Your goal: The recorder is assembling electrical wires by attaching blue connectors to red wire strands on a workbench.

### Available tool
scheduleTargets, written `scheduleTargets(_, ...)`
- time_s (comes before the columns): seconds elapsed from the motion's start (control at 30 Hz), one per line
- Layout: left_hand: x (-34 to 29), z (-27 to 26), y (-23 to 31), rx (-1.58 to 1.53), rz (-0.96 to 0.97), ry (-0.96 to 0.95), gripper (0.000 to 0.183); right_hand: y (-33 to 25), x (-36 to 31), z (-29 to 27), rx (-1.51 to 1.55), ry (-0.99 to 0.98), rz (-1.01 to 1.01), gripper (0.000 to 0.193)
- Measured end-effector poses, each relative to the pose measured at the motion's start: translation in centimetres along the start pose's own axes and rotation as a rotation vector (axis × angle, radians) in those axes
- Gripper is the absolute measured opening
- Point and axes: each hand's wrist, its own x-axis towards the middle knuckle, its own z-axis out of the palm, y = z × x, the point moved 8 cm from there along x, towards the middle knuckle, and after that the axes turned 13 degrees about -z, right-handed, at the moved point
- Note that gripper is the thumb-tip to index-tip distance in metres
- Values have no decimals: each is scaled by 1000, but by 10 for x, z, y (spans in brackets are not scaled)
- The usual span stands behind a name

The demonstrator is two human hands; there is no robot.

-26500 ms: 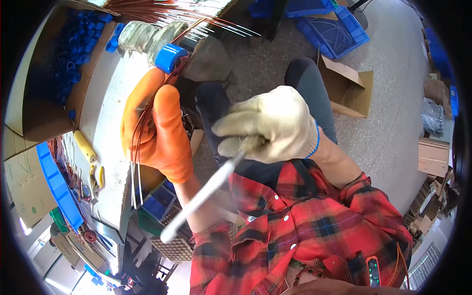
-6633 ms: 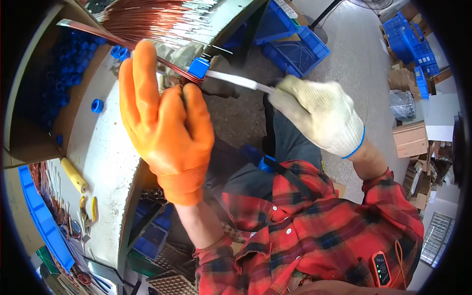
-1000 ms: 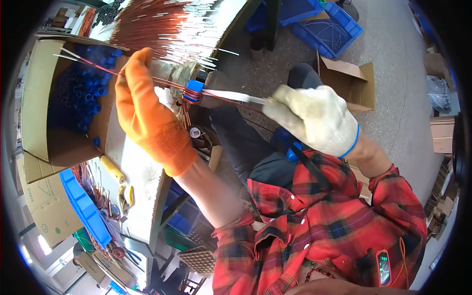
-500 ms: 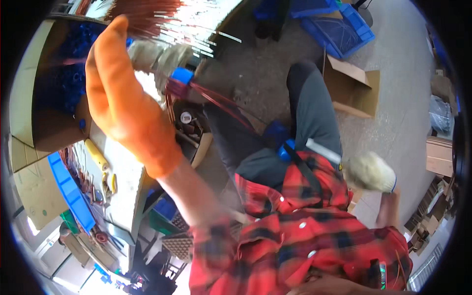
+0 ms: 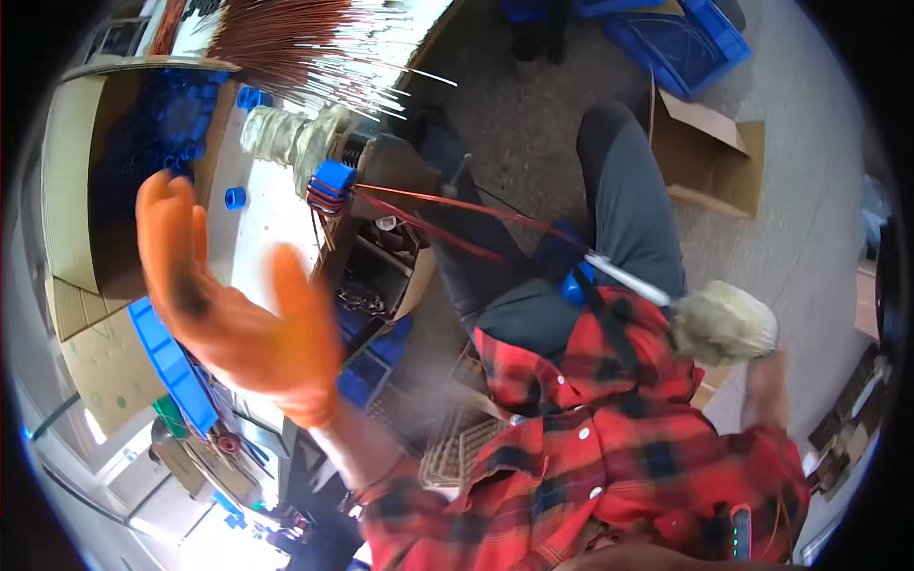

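Observation:
My left hand (image 5: pixel 238 328) wears an orange rubber glove and is held over the left-hand table, thumb and fingers spread, holding nothing. In a whitish knit glove, my right hand (image 5: pixel 725 325) is closed around a white rod (image 5: pixel 633 282) at the right of my lap. From the rod's far end, thin reddish wire (image 5: pixel 457 203) runs taut to a blue block-like piece (image 5: pixel 335 177). Turns of dark red wire are wound around that piece. It sits at the end of a cloth-wrapped fixture (image 5: pixel 286 136) at the table edge.
Cut reddish wires (image 5: pixel 295 48) fan out at the far end of the table. A cardboard box (image 5: pixel 71 181) holds many blue parts; a loose blue ring (image 5: pixel 235 198) lies beside it. A blue tray (image 5: pixel 173 366) is nearer. On the floor stand an open carton (image 5: pixel 709 157) and a blue crate (image 5: pixel 681 48).
My left hand has come back from near the wire bundle, its thumb and fingers now apart. My right hand stays on the rod. The whole view has shifted slightly.

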Motion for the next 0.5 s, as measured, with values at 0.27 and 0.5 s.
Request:
scheduleTargets(0.27, -67, 113, 105, 711, 1319, -591, 19, -88, -2, 21, -1472, 283, -930, 10)
scheduleTargets(0.5, 50, 88, -25, -152, -162, -455, 37, -186, 82, 106, -849, 318, -737, 35)
